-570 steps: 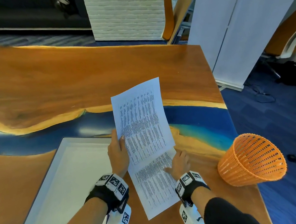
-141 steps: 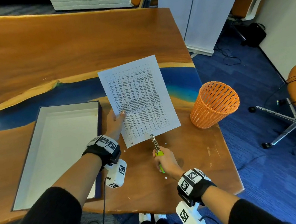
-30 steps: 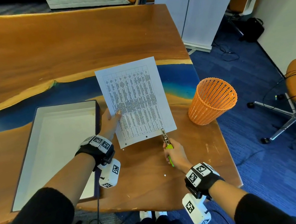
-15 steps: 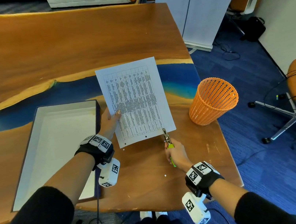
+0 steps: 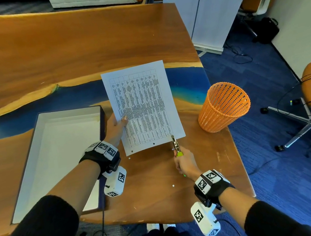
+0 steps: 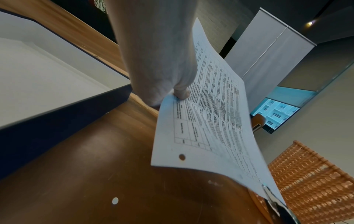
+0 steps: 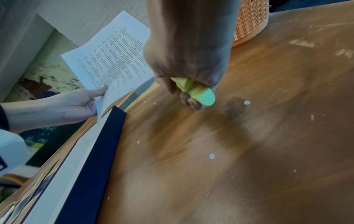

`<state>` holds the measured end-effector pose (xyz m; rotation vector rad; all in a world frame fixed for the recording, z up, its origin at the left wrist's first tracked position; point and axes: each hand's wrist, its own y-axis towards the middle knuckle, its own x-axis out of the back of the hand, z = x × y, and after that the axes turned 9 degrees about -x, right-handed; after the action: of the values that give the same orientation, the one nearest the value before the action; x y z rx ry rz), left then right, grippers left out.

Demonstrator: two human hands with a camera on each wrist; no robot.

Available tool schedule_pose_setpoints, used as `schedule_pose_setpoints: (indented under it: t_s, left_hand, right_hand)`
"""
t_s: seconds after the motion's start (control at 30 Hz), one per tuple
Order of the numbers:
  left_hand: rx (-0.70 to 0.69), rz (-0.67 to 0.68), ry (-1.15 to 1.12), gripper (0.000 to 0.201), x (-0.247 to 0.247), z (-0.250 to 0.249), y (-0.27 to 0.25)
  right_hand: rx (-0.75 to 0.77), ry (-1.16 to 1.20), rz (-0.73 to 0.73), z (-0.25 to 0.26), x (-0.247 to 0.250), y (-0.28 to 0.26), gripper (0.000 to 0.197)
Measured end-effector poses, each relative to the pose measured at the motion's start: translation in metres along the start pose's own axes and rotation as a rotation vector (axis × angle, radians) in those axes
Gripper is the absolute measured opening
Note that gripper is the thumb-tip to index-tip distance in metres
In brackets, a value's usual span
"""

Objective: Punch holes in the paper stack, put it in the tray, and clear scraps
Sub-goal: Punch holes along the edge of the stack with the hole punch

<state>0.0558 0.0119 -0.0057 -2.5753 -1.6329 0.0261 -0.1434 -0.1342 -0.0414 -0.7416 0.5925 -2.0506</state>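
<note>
Left hand (image 5: 116,128) pinching printed paper stack (image 5: 142,107) at left edge, thumb on top, holding it lifted over wooden table (image 5: 60,51). Right hand (image 5: 185,162) gripping green-handled hole punch (image 5: 175,144), fingers curled round handles; metal head biting stack's near edge by right corner. Two holes showing along that edge. White tray (image 5: 55,153) lying just left of stack. Round paper scraps (image 7: 212,156) lying scattered on table. Orange mesh basket (image 5: 223,106) standing right of stack.

Matt printed paper stack (image 5: 143,107), shiny metal punch (image 5: 175,144) — glossy, scuffed wooden table (image 5: 60,51), plastic lattice basket (image 5: 223,105).
</note>
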Motion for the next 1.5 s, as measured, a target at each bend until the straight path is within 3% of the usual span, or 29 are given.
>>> schedule_pose_setpoints:
  t_s: [0.5, 0.8, 1.5]
  left_hand:
    - [-0.012, -0.002, 0.02, 0.038, -0.002, 0.009, 0.004]
    - [0.006, -0.008, 0.052, 0.037, 0.001, 0.01, 0.009]
    - [0.001, -0.057, 0.055, 0.039, 0.002, 0.006, 0.006]
  right_hand:
    - [0.038, -0.009, 0.018, -0.007, 0.002, 0.003, 0.026]
    - [0.136, 0.055, 0.083, -0.001, 0.005, -0.004, 0.087]
    - [0.146, 0.078, 0.102, -0.009, 0.008, -0.003, 0.097]
